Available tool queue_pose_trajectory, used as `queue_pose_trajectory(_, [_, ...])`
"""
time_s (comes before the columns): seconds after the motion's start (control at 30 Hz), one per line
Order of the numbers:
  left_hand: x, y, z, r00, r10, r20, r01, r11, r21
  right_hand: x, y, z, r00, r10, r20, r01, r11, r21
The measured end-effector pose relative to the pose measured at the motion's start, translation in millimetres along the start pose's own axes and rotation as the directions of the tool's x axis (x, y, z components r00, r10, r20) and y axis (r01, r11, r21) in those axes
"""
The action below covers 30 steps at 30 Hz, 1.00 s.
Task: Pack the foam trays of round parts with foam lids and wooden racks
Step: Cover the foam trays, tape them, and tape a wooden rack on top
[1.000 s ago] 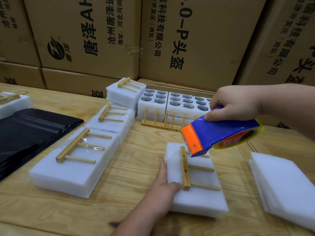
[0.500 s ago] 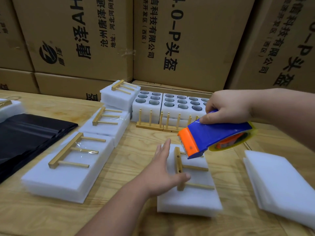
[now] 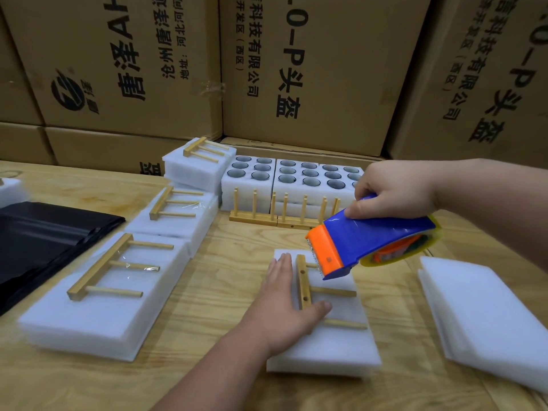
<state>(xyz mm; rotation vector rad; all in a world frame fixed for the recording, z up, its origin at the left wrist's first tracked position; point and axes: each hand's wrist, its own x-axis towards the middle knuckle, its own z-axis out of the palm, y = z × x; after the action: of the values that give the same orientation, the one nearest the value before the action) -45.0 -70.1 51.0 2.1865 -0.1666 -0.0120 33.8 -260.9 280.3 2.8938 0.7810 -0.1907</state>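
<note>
Since the wooden rack was only lying loose on the lidded foam tray near the front of the worktop, the left hand lay flat over it, fingers straight, probably so nothing slid. Right hand had its grip wrapped round a blue and orange tape dispenser, hovering just above the rack's far end, looked ready to strap it down. Taped packs sat off left, spare foam lids right, open trays behind.
</note>
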Motion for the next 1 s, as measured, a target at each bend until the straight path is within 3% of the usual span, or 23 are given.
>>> queue_pose_trajectory(0.17, [-1.8,4.3,0.2,0.999,-0.033,-0.027,0.033,0.999,0.001,-0.6,3.0,2.3,1.0,-0.002,-0.006,0.002,1.0,0.012])
queue_pose_trajectory(0.3, [3.5,20.5,-7.0,0.996,0.048,-0.075,-0.042,0.996,0.078,-1.0,6.0,3.7,1.0,0.023,0.002,-0.023,0.998,0.066])
queue_pose_trajectory(0.43, [9.5,39.8,-0.2,0.997,0.076,-0.028,-0.072,0.991,0.117,-3.5,18.7,19.5,1.0,0.022,0.014,-0.024,0.992,0.125])
queue_pose_trajectory(0.7, [14.5,37.8,18.1,0.998,0.051,0.047,-0.066,0.916,0.397,-6.6,53.4,83.9,0.994,0.062,0.089,-0.084,0.96,0.265])
queue_pose_trajectory(0.83, [14.6,37.5,20.5,0.997,0.043,0.061,-0.066,0.887,0.456,-11.0,63.4,108.7,0.998,0.03,0.061,-0.048,0.946,0.319])
queue_pose_trajectory(1.0, [15.4,37.3,22.5,0.997,0.054,0.051,-0.072,0.866,0.496,-23.0,71.9,137.0,0.996,0.083,-0.029,-0.057,0.86,0.507])
